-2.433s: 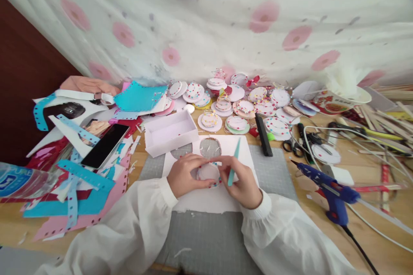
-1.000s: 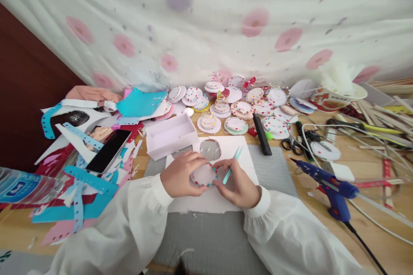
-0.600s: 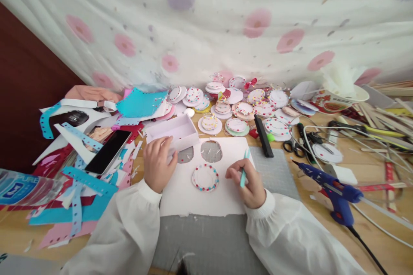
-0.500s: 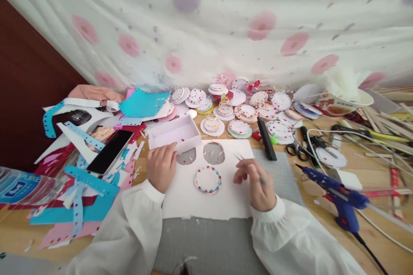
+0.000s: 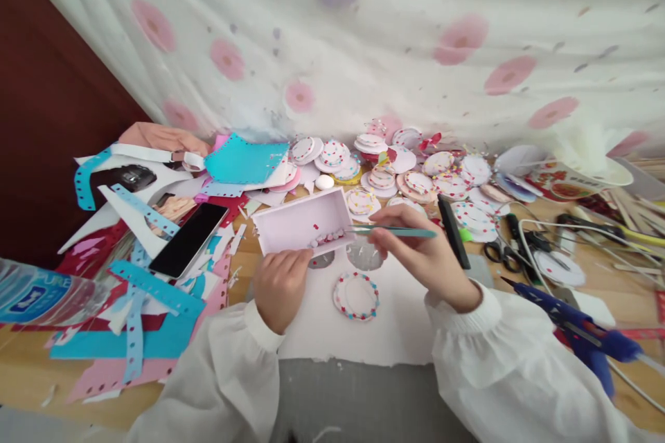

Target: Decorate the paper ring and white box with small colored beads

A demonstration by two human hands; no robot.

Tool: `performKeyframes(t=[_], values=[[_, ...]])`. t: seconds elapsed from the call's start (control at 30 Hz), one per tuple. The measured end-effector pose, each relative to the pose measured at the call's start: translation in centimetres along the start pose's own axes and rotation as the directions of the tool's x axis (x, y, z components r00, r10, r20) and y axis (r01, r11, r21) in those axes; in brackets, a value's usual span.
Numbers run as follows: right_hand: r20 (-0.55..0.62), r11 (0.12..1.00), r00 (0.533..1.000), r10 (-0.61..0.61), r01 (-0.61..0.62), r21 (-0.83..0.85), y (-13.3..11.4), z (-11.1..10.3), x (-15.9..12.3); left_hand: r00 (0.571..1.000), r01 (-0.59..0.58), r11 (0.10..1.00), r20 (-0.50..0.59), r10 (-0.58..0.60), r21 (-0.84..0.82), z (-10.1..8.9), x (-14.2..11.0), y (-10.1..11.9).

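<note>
My left hand [image 5: 282, 285] has its fingers curled over the near edge of a shallow white box [image 5: 283, 225], which tilts so its inside shows. Small red and whitish pieces [image 5: 328, 238] lie inside along the near wall. Green tweezers [image 5: 402, 231] are pinched in my right hand [image 5: 423, 252], their tips at the box's right end. Whether the tips hold anything is too small to tell. Below the box, a ring dotted with red, white and blue bits [image 5: 356, 296] lies on a white sheet [image 5: 312, 339] that has two round cut-outs.
Decorated paper discs [image 5: 415, 183] crowd the back. Coloured scraps, a phone [image 5: 188, 241] and a water bottle [image 5: 46, 294] lie left. On the right are scissors [image 5: 503, 256], a blue glue gun [image 5: 576, 325] and a black bar [image 5: 453, 230]. A grey mat [image 5: 364, 401] lies underneath.
My right hand has moved up and left with the tweezers, from over the sheet to the box. The box now tilts toward me, its pieces gathered at the near side. The view has shifted.
</note>
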State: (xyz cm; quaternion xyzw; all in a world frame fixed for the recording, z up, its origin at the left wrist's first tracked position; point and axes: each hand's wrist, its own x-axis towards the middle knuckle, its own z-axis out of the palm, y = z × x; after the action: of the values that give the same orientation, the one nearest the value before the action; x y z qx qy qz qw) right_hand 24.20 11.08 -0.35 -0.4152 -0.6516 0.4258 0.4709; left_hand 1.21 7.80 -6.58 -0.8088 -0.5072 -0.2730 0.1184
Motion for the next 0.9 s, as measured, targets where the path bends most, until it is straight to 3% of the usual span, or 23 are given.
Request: performKeyframes(t=[0.07, 0.17, 0.27, 0.4, 0.57, 0.73, 0.8, 0.9], values=[[0.064, 0.995, 0.997, -0.046, 0.052, -0.091, 0.3, 1.0, 1.1, 1.0, -0.011, 1.0, 0.001, 0.011, -0.001, -0.1, -0.1, 0.2], [0.158, 0.941, 0.968, -0.193, 0.228, -0.25, 0.9, 2.1, 2.3, 1.0, -0.018, 0.999, 0.008, 0.018, 0.029, -0.3, -0.3, 0.4], [0.236, 0.892, 0.934, -0.27, 0.334, -0.304, 1.5, 2.9, 2.8, 1.0, -0.016, 0.999, 0.0, 0.016, 0.049, -0.3, -0.5, 0.5], [0.32, 0.853, 0.911, -0.259, 0.371, -0.366, 2.5, 4.2, 2.7, 1.0, 0.004, 1.0, 0.008, -0.004, 0.02, -0.4, -0.5, 0.6], [0.39, 0.744, 0.898, -0.204, 0.402, -0.534, 3.5, 5.4, 2.9, 0.993, 0.109, 0.99, 0.062, -0.103, -0.089, -0.2, -0.6, 0.6], [0.396, 0.649, 0.894, -0.21, 0.431, -0.627, 3.9, 6.1, 3.2, 0.998, 0.057, 0.998, 0.042, -0.056, -0.021, -0.1, -0.7, 0.7], [0.383, 0.663, 0.899, -0.214, 0.421, -0.618, 4.0, 6.2, 3.2, 0.998, 0.05, 0.999, 0.035, -0.049, -0.011, -0.1, -0.7, 0.6], [0.312, 0.784, 0.923, -0.226, 0.363, -0.504, 3.4, 5.8, 3.0, 0.997, 0.068, 0.995, 0.04, -0.065, -0.07, -0.2, -0.6, 0.5]])
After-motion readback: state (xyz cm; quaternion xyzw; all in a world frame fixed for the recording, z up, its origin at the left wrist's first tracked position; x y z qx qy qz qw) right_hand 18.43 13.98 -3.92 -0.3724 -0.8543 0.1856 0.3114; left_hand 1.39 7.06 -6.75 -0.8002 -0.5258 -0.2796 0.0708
